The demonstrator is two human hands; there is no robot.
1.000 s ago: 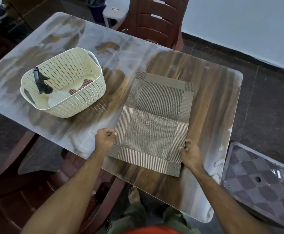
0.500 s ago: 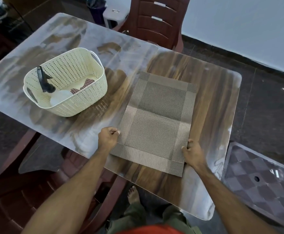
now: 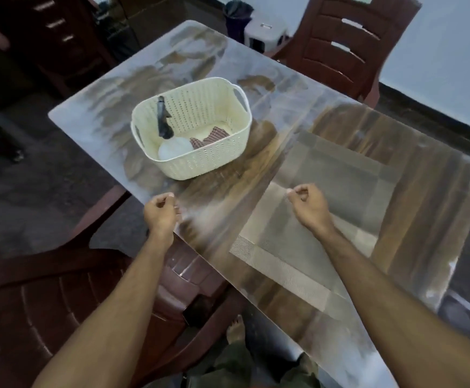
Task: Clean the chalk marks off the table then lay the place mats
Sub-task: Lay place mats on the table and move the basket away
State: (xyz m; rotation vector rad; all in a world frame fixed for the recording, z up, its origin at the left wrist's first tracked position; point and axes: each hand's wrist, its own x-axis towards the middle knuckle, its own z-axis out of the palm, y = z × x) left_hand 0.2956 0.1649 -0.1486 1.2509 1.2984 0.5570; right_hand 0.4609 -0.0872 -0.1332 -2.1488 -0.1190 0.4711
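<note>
a woven place mat, beige-grey with lighter bands framing a darker middle, is lying flat on the right-hand part of the wooden table, its near corner close to the table's front edge. the picture is motion-blurred, so the mat's far edge is looking doubled and soft. the right hand is hovering over the mat's left portion with its fingers curled loosely into the palm, thumb and forefinger close together; nothing is showing between them. whether it is touching the mat cannot be told. the left hand is hanging at the table's front edge, left of the mat and apart from it, its fingers likewise curled in and holding nothing visible.

pale chalk smears are covering much of the table's left and far side, while the wood grain around the mat is showing dark and cleaner, with a whitish haze along the right rim.

a cream perforated plastic basket with cut-out handles is sitting on the smeared part, well left of the mat and beyond the left hand. inside it a spray bottle with a black trigger head is leaning against the left wall, and a checked cloth is lying on the bottom beside it.

a dark red plastic chair is standing at the table's far side, and another chair of the same kind is sitting near the front left.
</note>
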